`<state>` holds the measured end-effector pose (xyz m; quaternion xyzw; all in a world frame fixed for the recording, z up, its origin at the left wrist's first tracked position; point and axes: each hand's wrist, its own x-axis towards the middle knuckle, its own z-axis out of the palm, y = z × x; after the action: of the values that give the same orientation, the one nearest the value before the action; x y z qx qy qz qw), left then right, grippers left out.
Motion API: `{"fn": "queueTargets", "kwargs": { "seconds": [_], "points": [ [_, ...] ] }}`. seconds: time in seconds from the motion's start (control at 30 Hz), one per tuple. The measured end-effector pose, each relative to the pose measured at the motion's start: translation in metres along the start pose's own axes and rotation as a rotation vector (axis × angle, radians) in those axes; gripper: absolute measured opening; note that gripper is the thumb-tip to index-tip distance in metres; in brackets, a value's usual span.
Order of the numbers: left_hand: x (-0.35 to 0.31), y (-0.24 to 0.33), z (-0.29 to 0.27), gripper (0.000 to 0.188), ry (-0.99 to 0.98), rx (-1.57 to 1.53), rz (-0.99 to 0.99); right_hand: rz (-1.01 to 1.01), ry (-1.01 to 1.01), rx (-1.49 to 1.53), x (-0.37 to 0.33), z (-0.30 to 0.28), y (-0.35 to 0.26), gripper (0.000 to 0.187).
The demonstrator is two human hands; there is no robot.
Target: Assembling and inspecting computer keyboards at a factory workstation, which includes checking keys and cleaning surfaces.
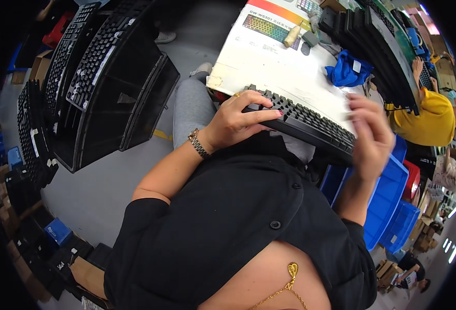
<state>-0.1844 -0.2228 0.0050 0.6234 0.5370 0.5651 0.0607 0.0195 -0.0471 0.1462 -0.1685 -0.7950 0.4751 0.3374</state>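
A black keyboard [310, 120] lies at a slant across the near edge of the white-topped table, its keys facing up. My left hand [243, 116] grips its left end, with fingers over the keys and the thumb along the front side. My right hand [370, 137] is raised at the keyboard's right end. Motion smears its fingers, so whether they touch the keyboard or hold anything is unclear.
On the table [269, 70] lie a wooden-handled tool [292, 37] and a blue cloth [349, 70]. Stacked black keyboards [370, 51] stand far right. Black crates [119, 103] with keyboards are at left; blue bins [385, 199] sit at my right. A person in yellow [427, 119] works beyond.
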Motion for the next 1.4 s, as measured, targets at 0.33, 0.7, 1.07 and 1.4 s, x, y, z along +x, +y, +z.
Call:
{"fn": "queueTargets", "kwargs": {
  "seconds": [0.33,0.7,1.07,1.4],
  "points": [
    [-0.006,-0.01,0.001,0.046,-0.019,-0.044,0.051,0.618,0.602,-0.485,-0.108,-0.273,0.104,0.022],
    [-0.006,-0.008,-0.001,0.033,-0.09,-0.02,0.084,0.945,0.596,-0.568,-0.222,-0.278,0.2,0.027],
    [-0.002,-0.002,-0.002,0.036,-0.073,0.078,0.097,1.009,0.627,-0.826,-0.206,-0.249,0.183,0.024],
    [0.0,-0.002,-0.003,0.039,-0.06,0.058,0.059,1.136,0.523,-1.19,-0.182,-0.243,0.168,0.039]
  ]
}}
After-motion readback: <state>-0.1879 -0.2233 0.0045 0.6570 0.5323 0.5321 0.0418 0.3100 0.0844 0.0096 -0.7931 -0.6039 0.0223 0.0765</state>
